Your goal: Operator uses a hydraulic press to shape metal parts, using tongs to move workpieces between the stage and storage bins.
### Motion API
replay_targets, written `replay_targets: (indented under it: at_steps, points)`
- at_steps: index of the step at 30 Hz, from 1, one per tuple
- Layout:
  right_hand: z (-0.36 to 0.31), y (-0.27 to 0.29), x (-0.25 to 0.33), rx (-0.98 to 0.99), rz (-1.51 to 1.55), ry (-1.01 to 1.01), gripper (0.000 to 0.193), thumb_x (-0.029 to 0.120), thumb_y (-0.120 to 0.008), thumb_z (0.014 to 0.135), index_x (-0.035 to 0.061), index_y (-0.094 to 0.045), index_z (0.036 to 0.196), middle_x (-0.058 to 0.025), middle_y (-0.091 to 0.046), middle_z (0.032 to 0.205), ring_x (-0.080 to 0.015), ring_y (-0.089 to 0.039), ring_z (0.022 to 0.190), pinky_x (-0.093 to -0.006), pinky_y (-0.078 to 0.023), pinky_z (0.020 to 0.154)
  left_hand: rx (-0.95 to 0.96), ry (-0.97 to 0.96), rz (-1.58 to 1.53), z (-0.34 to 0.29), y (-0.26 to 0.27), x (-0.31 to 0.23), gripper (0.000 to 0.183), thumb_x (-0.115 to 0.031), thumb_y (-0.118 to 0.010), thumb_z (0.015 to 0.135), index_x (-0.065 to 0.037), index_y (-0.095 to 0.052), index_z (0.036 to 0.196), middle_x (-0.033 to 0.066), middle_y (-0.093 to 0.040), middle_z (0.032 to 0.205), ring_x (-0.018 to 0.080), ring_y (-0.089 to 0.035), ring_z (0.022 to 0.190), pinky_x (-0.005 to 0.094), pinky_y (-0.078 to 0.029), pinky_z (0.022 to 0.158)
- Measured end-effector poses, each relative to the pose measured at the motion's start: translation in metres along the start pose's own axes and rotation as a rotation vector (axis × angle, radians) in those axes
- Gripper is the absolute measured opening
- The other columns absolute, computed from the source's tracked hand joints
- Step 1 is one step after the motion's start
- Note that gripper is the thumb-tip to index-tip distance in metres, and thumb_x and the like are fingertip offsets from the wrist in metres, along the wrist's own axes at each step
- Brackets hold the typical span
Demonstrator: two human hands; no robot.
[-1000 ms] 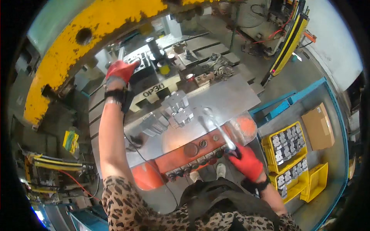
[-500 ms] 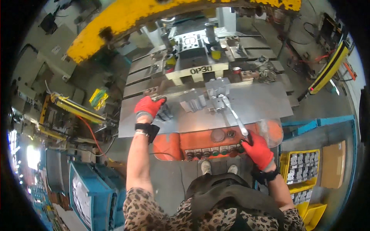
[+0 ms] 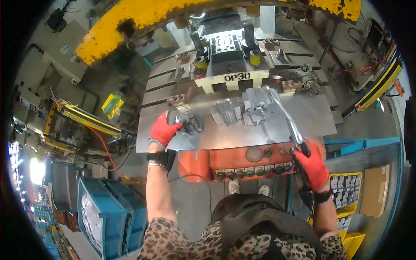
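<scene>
My left hand point(image 3: 164, 130), in a red glove, is at the left of a metal plate. Its fingers are closed on the near end of a small grey metal part at a stack of ribbed metal parts point(image 3: 190, 123). In my red-gloved right hand point(image 3: 313, 165) is a long silver hand tool point(image 3: 287, 116) with a dark handle; its rounded tip is raised beside the metal parts at the right. More formed metal parts point(image 3: 226, 112) stand mid-plate, and another grey part point(image 3: 255, 116) lies right of them.
Beyond the plate point(image 3: 299, 123) sits a die point(image 3: 236, 78) on the press bed, under a yellow press frame point(image 3: 130, 26). An orange button panel point(image 3: 242, 162) lines the near edge. Yellow bins of parts point(image 3: 346, 193) stand right; blue bins point(image 3: 102, 216) stand left.
My right hand has lifted the tool and shifted right, taking its tip off the grey part. My left hand has lowered beside the stack, fingers now at its left end.
</scene>
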State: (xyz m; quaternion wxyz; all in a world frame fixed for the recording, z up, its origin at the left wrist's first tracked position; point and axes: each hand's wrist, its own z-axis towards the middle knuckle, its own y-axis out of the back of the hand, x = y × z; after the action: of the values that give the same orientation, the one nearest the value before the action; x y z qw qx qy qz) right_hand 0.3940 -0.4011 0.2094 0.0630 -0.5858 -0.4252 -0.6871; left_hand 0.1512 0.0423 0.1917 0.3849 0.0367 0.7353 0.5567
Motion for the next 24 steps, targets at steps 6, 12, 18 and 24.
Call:
replay_targets:
  at_steps: [6,12,18,24]
  points:
    - [0.096,-0.023,0.071,0.167,0.348,-0.01,0.017,0.019,-0.066,0.092,0.004,-0.063,0.1,0.0014,-0.058,0.074,-0.0065,-0.051,0.06,-0.0267,-0.041,0.053,0.188,-0.184,0.497,0.032,-0.009,0.005,0.119,-0.052,-0.086,0.057,-0.011,-0.031,0.155,0.0171,-0.035,0.157,0.0419,-0.038,0.14,0.0423,-0.032,0.115]
    - [0.177,-0.049,0.093,0.112,0.267,0.161,0.017,0.022,-0.067,0.091,0.0057,-0.063,0.094,0.0025,-0.057,0.071,-0.0055,-0.05,0.055,-0.0257,-0.04,0.048,0.129,-0.491,0.234,0.041,-0.029,0.023,0.084,-0.037,-0.089,0.057,-0.011,-0.056,0.129,0.0116,-0.061,0.126,0.0347,-0.054,0.12,0.0455,-0.039,0.105]
    - [0.251,-0.078,0.107,-0.074,0.027,0.318,0.027,0.027,-0.067,0.088,0.0003,-0.064,0.093,-0.0095,-0.064,0.078,-0.0226,-0.061,0.072,-0.0371,-0.048,0.064,0.086,-0.478,0.324,0.033,-0.025,0.014,0.108,-0.039,-0.091,0.052,-0.007,-0.043,0.144,0.0165,-0.053,0.137,0.0374,-0.047,0.128,0.0481,-0.034,0.11]
    - [0.28,-0.088,0.118,-0.016,-0.339,0.242,0.036,0.032,-0.062,0.086,-0.0013,-0.067,0.098,-0.0251,-0.068,0.102,-0.0407,-0.064,0.103,-0.0461,-0.05,0.09,-0.052,-0.443,0.259,0.001,-0.007,0.024,0.12,-0.038,-0.091,0.052,-0.005,-0.033,0.152,0.0191,-0.048,0.142,0.0395,-0.041,0.134,0.0496,-0.029,0.114]
